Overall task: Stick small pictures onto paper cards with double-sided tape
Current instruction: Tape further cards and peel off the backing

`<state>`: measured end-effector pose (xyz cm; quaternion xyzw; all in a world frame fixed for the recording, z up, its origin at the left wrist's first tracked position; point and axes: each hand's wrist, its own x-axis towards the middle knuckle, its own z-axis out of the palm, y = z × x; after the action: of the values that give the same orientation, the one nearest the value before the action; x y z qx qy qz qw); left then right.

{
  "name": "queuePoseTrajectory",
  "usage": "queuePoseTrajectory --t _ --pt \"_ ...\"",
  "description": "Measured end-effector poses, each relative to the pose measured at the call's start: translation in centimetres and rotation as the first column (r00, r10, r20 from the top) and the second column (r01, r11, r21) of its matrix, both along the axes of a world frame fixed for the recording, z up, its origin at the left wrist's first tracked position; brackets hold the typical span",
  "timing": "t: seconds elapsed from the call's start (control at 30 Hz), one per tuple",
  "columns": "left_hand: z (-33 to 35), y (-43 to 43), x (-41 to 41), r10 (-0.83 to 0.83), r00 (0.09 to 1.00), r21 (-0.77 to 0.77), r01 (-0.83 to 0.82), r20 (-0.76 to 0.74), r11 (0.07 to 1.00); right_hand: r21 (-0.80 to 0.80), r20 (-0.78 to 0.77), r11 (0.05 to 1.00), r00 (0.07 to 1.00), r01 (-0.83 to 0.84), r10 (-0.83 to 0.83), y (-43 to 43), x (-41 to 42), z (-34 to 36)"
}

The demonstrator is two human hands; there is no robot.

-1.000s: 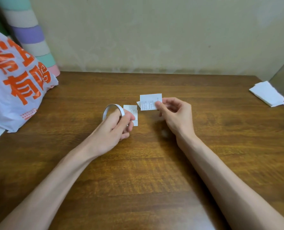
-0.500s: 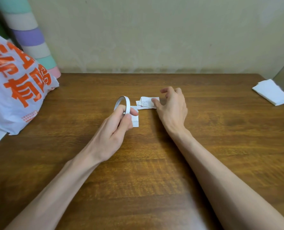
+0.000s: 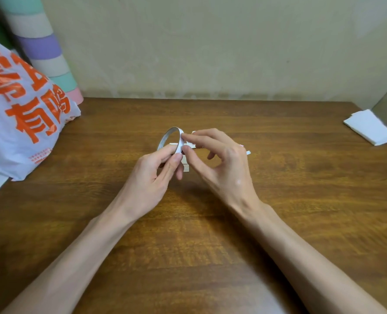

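A thin white ring of double-sided tape (image 3: 170,138) stands upright above the middle of the wooden table (image 3: 301,200). My left hand (image 3: 153,175) grips its lower edge between thumb and fingers. My right hand (image 3: 219,164) reaches over from the right, with thumb and forefinger pinched at the ring's right rim. Small white paper pieces (image 3: 190,145) lie on the table behind and under my hands, mostly hidden. One printed slip (image 3: 186,168) shows just below my left fingertips.
A white plastic bag with orange lettering (image 3: 22,118) fills the left side. Behind it stands a striped pastel roll (image 3: 45,55). A stack of white paper (image 3: 370,128) lies at the far right edge, near the wall.
My right hand put the paper card down on the table and moved left to the tape ring. My left hand raised the ring and turned it more upright.
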<state>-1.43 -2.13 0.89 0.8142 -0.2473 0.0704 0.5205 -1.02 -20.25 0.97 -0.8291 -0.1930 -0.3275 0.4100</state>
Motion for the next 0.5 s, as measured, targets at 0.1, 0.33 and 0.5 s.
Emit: queuePoseTrajectory --t 0.1,0.33,0.5 --pt "0.0 0.0 0.1 0.007 1.000 0.006 -0.007 0.011 1.000 0.011 0.027 1.000 1.000 0.004 -0.004 0.5 -0.5 -0.5" --pt "-0.1 0.2 0.3 0.054 0.998 0.066 -0.055 0.020 0.996 0.312 -0.155 0.946 0.978 -0.085 0.139 0.9 -1.3 0.5" --pt "0.0 0.3 0.2 0.075 0.997 0.066 -0.076 0.012 0.995 0.420 -0.242 0.906 0.955 -0.056 0.172 0.1 -1.4 0.8"
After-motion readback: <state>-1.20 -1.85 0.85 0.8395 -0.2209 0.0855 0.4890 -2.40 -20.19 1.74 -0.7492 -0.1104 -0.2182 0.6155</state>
